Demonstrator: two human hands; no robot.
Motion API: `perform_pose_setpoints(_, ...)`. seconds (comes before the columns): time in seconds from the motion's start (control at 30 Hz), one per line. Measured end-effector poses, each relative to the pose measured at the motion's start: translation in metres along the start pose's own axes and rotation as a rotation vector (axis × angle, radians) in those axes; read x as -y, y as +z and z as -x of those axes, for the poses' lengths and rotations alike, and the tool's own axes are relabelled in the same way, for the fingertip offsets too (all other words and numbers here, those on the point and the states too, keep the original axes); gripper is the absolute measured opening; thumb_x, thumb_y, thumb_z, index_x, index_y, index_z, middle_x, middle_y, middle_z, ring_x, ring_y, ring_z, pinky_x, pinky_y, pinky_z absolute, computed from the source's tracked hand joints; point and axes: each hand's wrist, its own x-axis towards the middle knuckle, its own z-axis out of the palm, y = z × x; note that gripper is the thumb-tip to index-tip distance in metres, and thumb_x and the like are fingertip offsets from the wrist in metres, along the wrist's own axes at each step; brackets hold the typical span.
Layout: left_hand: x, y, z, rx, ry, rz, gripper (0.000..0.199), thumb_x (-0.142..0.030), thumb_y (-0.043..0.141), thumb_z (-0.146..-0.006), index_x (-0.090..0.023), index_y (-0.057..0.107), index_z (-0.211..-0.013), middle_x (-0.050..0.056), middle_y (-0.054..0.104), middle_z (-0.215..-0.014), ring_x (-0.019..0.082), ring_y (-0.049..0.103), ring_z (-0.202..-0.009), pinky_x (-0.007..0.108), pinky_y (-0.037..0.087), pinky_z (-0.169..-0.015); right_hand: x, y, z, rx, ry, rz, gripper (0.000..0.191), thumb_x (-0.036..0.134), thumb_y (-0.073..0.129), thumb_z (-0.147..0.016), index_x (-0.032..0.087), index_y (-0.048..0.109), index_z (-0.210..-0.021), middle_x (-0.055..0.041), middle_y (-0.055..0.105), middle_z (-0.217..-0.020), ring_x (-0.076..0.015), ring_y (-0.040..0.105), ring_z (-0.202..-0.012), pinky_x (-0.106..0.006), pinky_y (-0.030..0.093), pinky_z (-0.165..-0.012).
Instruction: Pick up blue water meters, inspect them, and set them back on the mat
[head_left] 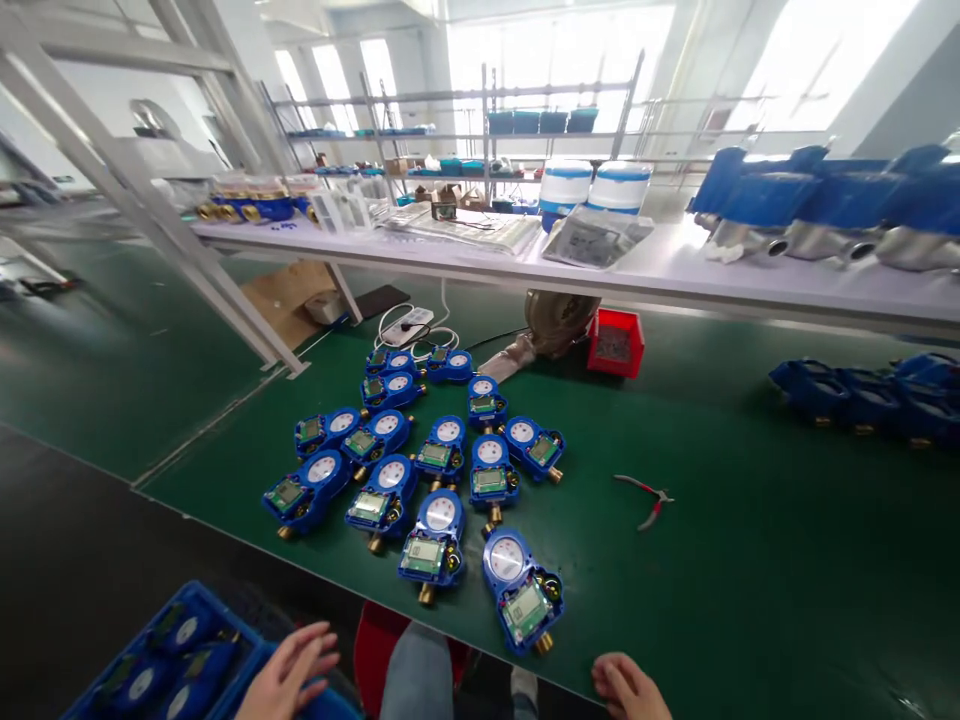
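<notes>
My left hand [291, 672] is over the blue crate [259, 655] at the lower left, empty, its fingers apart. At the table's front edge rests my right hand [628, 685], fingers curled together, with nothing visible in them. Nearest to it lies a blue water meter [507, 560] with a white dial, bare circuit board, small display and brass fitting. Several more such meters, among them one at the front [439, 512], spread over the green tabletop [600, 590]. Inside the crate are further blue meters [140, 685], partly in shade.
Red-handled cutting pliers [654, 500] lie to the right. A red bin [616, 343] holds small parts beneath the white shelf [480, 262]. At the far right sits a group of blue meters [862, 395]. A power strip [409, 327] with white cable is behind the meters.
</notes>
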Motion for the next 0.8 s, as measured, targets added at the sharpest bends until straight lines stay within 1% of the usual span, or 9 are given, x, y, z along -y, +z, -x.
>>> perform_pose_setpoints(0.1, -0.073, 0.004, -0.022, -0.044, 0.209, -0.128, 0.054, -0.059, 0.067, -0.063, -0.024, 0.059, -0.104, 0.009, 0.069, -0.105, 0.028, 0.066, -0.097, 0.037, 0.055, -0.078, 0.018, -0.01, -0.029, -0.156, -0.168, 0.129, 0.043, 0.057, 0.048, -0.062, 0.022, 0.067, -0.079, -0.0113, 0.07, -0.093, -0.031, 0.064, -0.096, -0.039, 0.05, -0.083)
perform_pose_setpoints(0.17, -0.121, 0.013, -0.042, -0.035, 0.323, -0.222, 0.054, -0.058, 0.064, -0.066, -0.023, 0.058, -0.107, 0.01, 0.069, -0.107, 0.027, 0.066, -0.097, 0.036, 0.054, -0.077, 0.031, -0.004, -0.047, -0.324, -0.239, 0.245, 0.047, 0.053, 0.044, -0.064, 0.019, 0.067, -0.087, -0.0155, 0.066, -0.108, -0.0344, 0.058, -0.107, -0.045, 0.044, -0.093)
perform_pose_setpoints(0.27, -0.178, 0.024, -0.079, -0.025, 0.433, -0.397, 0.055, -0.056, 0.061, -0.069, -0.02, 0.057, -0.11, 0.012, 0.068, -0.11, 0.028, 0.064, -0.099, 0.036, 0.053, -0.079, 0.051, 0.024, -0.068, -0.6, -0.297, 0.447, 0.046, 0.045, 0.039, -0.072, 0.018, 0.064, -0.101, -0.0176, 0.052, -0.13, -0.038, 0.045, -0.122, -0.055, 0.036, -0.097)
perform_pose_setpoints(0.37, -0.217, 0.028, -0.125, -0.083, 0.54, -0.635, 0.05, -0.049, 0.058, -0.073, -0.018, 0.056, -0.113, 0.012, 0.067, -0.109, 0.027, 0.063, -0.101, 0.037, 0.048, -0.089, 0.069, 0.058, -0.076, -0.807, -0.352, 0.609, 0.04, 0.032, 0.037, -0.078, 0.024, 0.06, -0.11, -0.0147, 0.046, -0.137, -0.0364, 0.037, -0.129, -0.06, 0.03, -0.097)
perform_pose_setpoints(0.47, -0.246, 0.036, -0.176, -0.14, 0.618, -0.839, 0.047, -0.043, 0.056, -0.076, -0.016, 0.054, -0.115, 0.013, 0.066, -0.112, 0.027, 0.062, -0.102, 0.038, 0.044, -0.093, 0.081, 0.079, -0.079, -0.87, -0.367, 0.722, 0.041, 0.025, 0.039, -0.078, 0.027, 0.058, -0.115, -0.0152, 0.045, -0.137, -0.0368, 0.036, -0.129, -0.063, 0.027, -0.095)
perform_pose_setpoints(0.57, -0.265, 0.055, -0.224, -0.099, 0.66, -0.967, 0.046, -0.04, 0.06, -0.074, -0.014, 0.054, -0.111, 0.018, 0.063, -0.116, 0.031, 0.059, -0.107, 0.04, 0.042, -0.095, 0.084, 0.082, -0.085, -0.892, -0.329, 0.758, 0.044, 0.022, 0.042, -0.075, 0.031, 0.059, -0.114, -0.0132, 0.051, -0.133, -0.037, 0.04, -0.126, -0.062, 0.027, -0.092)
perform_pose_setpoints(0.67, -0.269, 0.078, -0.26, -0.025, 0.702, -1.029, 0.043, -0.039, 0.071, -0.064, -0.016, 0.058, -0.097, 0.021, 0.063, -0.112, 0.037, 0.054, -0.112, 0.045, 0.037, -0.099, 0.08, 0.079, -0.096, -0.948, -0.297, 0.768, 0.045, 0.022, 0.044, -0.072, 0.036, 0.061, -0.112, -0.0093, 0.054, -0.13, -0.0344, 0.043, -0.125, -0.06, 0.028, -0.093)
perform_pose_setpoints(0.73, -0.265, 0.089, -0.276, -0.014, 0.716, -1.003, 0.043, -0.041, 0.077, -0.055, -0.017, 0.058, -0.086, 0.02, 0.064, -0.103, 0.04, 0.053, -0.11, 0.048, 0.036, -0.098, 0.078, 0.079, -0.103, -0.98, -0.292, 0.779, 0.045, 0.022, 0.045, -0.072, 0.037, 0.061, -0.111, -0.0084, 0.054, -0.131, -0.033, 0.045, -0.125, -0.058, 0.029, -0.094)
perform_pose_setpoints(0.8, -0.261, 0.095, -0.287, -0.019, 0.706, -0.948, 0.045, -0.044, 0.081, -0.048, -0.018, 0.056, -0.076, 0.02, 0.064, -0.096, 0.043, 0.054, -0.107, 0.051, 0.036, -0.096, 0.08, 0.081, -0.106, -0.99, -0.285, 0.779, 0.045, 0.022, 0.045, -0.071, 0.035, 0.062, -0.11, -0.0097, 0.054, -0.131, -0.0342, 0.046, -0.124, -0.058, 0.031, -0.093)
